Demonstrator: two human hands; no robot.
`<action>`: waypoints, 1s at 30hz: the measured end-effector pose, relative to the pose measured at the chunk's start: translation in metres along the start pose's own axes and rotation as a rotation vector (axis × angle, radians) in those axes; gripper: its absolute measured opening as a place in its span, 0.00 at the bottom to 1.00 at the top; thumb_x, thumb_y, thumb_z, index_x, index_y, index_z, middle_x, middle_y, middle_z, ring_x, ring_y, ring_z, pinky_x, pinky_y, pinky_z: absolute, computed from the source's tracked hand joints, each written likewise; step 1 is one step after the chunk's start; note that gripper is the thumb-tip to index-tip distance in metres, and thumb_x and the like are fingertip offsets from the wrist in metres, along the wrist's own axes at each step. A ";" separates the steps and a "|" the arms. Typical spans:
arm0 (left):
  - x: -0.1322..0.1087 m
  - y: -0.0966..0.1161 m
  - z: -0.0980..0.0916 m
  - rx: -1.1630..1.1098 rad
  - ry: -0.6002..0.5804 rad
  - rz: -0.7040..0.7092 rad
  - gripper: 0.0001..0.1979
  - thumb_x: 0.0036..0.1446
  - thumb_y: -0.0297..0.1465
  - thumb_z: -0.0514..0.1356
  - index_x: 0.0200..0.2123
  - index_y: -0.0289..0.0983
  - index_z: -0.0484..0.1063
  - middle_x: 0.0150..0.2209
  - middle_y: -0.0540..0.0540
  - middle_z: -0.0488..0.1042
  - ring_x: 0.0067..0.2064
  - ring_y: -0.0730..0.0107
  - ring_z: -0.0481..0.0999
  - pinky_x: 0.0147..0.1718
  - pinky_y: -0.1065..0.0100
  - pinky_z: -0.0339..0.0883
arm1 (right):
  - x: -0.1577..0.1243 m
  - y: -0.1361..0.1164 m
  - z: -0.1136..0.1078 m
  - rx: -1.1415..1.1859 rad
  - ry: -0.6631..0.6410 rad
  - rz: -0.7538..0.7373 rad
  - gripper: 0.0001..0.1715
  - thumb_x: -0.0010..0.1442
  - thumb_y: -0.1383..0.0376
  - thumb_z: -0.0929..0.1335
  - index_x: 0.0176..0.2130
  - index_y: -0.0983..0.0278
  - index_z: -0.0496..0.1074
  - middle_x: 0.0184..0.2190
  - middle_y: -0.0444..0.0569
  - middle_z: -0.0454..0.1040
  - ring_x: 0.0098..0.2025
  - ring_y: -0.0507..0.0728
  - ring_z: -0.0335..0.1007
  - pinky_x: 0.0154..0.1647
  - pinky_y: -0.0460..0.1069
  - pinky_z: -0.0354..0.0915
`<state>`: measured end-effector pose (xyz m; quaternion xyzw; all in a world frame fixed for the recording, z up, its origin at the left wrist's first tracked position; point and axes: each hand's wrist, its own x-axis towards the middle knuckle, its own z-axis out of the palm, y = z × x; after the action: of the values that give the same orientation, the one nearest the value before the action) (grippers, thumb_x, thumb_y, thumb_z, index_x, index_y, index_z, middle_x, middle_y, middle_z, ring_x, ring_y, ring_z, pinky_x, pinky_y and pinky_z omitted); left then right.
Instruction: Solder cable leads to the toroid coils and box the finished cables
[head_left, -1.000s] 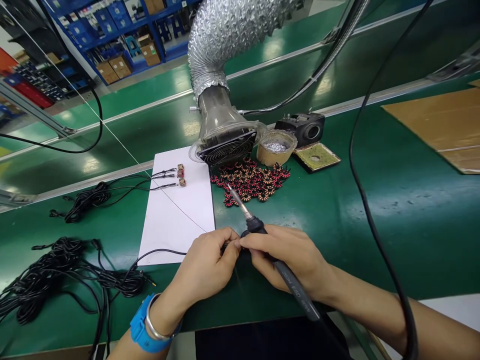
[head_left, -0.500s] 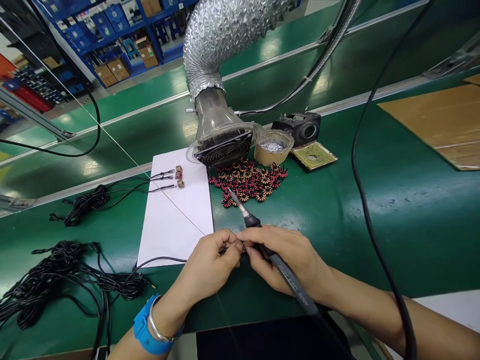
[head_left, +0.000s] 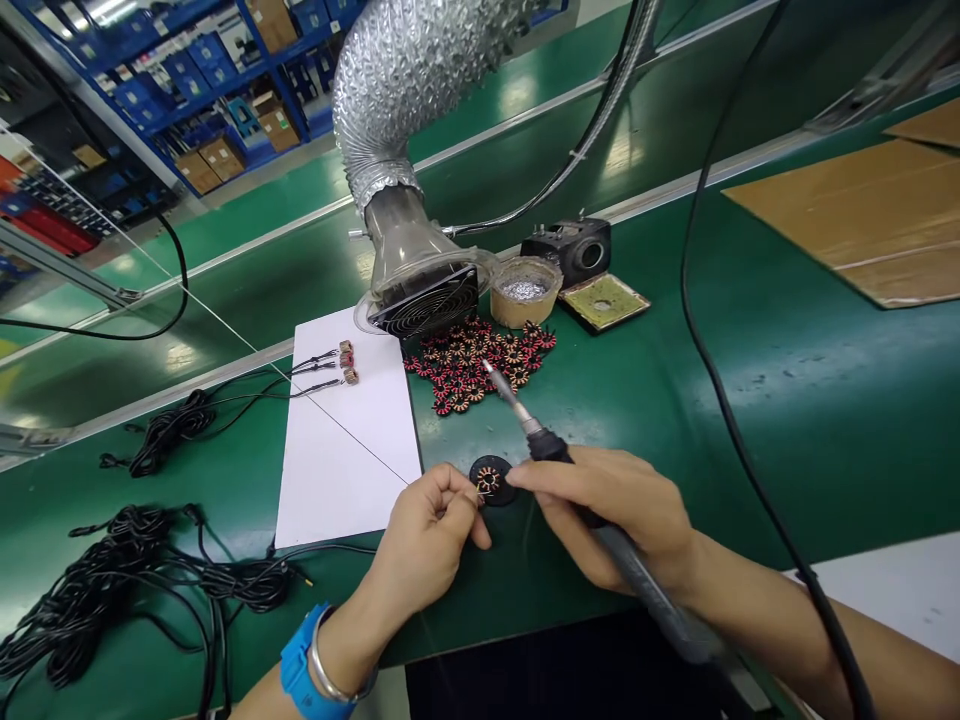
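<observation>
Left hand had its fingers pinched on a small copper-wound toroid coil, sitting on a round black disc on the green surface, while right hand clenched a slim black soldering iron just beside it.

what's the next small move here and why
Probably bring the tip of the soldering iron in your right hand down to the copper-wound coil, I'd say. The coil sits on a black round disc with your left hand right at it, while the tip points away, above the pile of toroid coils.
</observation>
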<state>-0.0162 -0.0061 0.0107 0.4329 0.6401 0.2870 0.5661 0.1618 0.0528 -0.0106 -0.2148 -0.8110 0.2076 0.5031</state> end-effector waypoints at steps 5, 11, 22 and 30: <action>-0.001 -0.005 0.009 0.012 0.077 0.027 0.09 0.63 0.34 0.52 0.30 0.38 0.63 0.21 0.53 0.71 0.23 0.75 0.60 0.25 0.72 0.53 | -0.012 -0.002 -0.012 0.101 0.156 0.023 0.29 0.59 0.75 0.64 0.59 0.63 0.66 0.30 0.48 0.76 0.28 0.55 0.73 0.26 0.50 0.69; -0.002 -0.010 0.010 0.002 0.125 0.052 0.10 0.63 0.35 0.52 0.30 0.38 0.63 0.21 0.54 0.71 0.22 0.75 0.60 0.24 0.72 0.52 | -0.016 -0.009 -0.023 0.199 0.122 0.101 0.19 0.56 0.71 0.63 0.47 0.65 0.73 0.24 0.47 0.70 0.22 0.53 0.64 0.22 0.50 0.62; -0.002 -0.007 0.010 0.026 0.116 0.046 0.09 0.63 0.34 0.52 0.30 0.38 0.63 0.21 0.53 0.71 0.24 0.74 0.63 0.26 0.72 0.54 | -0.013 -0.011 -0.022 0.215 0.064 0.168 0.13 0.54 0.71 0.63 0.40 0.63 0.71 0.20 0.44 0.65 0.20 0.52 0.61 0.20 0.49 0.57; -0.002 -0.008 0.010 0.038 0.102 0.061 0.10 0.64 0.34 0.51 0.30 0.38 0.63 0.22 0.53 0.71 0.24 0.75 0.63 0.26 0.72 0.54 | -0.009 -0.014 -0.022 0.236 0.049 0.151 0.13 0.55 0.71 0.63 0.41 0.64 0.71 0.20 0.44 0.66 0.20 0.52 0.61 0.20 0.49 0.58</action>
<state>-0.0078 -0.0125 0.0026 0.4476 0.6599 0.3135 0.5156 0.1834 0.0390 -0.0009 -0.2194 -0.7499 0.3337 0.5274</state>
